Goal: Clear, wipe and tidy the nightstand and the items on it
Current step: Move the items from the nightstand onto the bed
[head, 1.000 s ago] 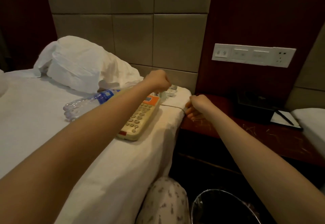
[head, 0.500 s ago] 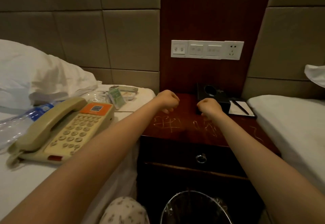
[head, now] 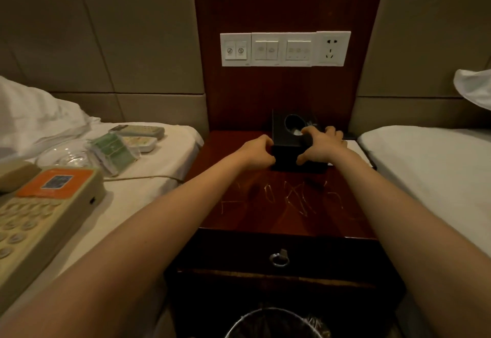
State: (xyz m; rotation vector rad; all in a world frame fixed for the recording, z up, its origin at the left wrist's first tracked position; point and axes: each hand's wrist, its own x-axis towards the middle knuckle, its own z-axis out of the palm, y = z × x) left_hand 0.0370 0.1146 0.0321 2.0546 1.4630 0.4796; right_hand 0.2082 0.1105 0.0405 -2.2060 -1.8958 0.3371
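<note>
Head view. Cut off at the bottom edge: a waste bin (head: pixel 276 323), only its wire rim showing. Cut off at the left edge: a beige telephone (head: pixel 47 212), handset mostly out of frame. Largely hidden behind the right wrist: a white notepad (head: pixel 357 149), one strip visible. Too dark to tell what fills the round opening of the black tissue box (head: pixel 288 155).

Counted: one tissue box, at the back of the nightstand (head: pixel 265 205) top, near the wood wall panel (head: pixel 265 5). Two hands on it: left hand (head: pixel 256 151) curled round the near left corner, right hand (head: pixel 322 145) gripping the right side, fingers bent over the top, thumb down the front face. On the left bed (head: pixel 132 205): one telephone, one glass ashtray (head: pixel 66 155), one green packet (head: pixel 114 151), two remotes (head: pixel 138 131) side by side. On the panel: one switch plate row (head: pixel 285 49) of four plates. One ring pull (head: pixel 279 259) on the drawer (head: pixel 332 252).

Hemmed in by the left bed and the right bed (head: pixel 425 178), mattresses just beside both side edges. Front half of the top bare but for pale scratches (head: pixel 287 197). Phone cord (head: pixel 138 177) trailing across the sheet to the left edge.
</note>
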